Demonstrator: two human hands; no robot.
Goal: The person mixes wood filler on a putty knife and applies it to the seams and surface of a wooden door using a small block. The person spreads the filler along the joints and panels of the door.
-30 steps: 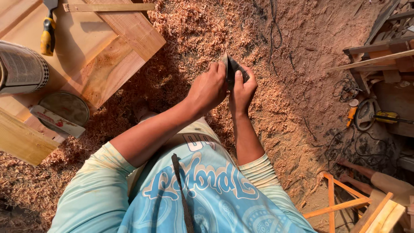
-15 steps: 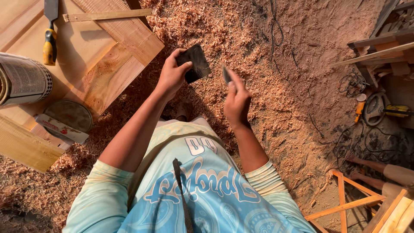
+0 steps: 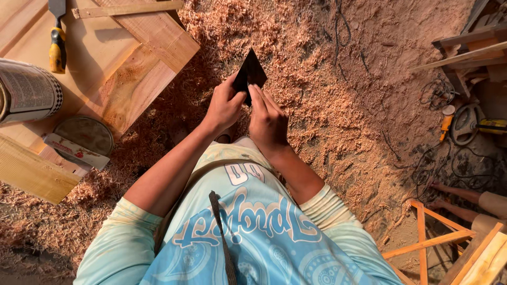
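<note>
You hold a small, dark, flat sheet with a pointed upper corner (image 3: 249, 75) out in front of your chest, above the floor covered in pale wood shavings (image 3: 317, 116). Your left hand (image 3: 224, 105) grips the sheet along its left edge, thumb and fingers closed on it. Your right hand (image 3: 268, 121) meets the sheet at its lower right edge, with the fingers laid straight up against it; it is in contact, though you cannot tell from this view how firmly it pinches.

To your left lies a pale wooden panel with a raised frame (image 3: 132, 63). On it rest a chisel with a yellow handle (image 3: 57, 42), a cylindrical tin can lying on its side (image 3: 26, 89), a round metal lid (image 3: 84, 134) and a small flat printed packet (image 3: 74, 151) just beside the lid.

To your right, well apart from your hands, tangled dark cables (image 3: 438, 163) lie on the floor near a yellow power tool (image 3: 470, 122). An orange-painted wooden frame (image 3: 433, 232) stands at lower right.
</note>
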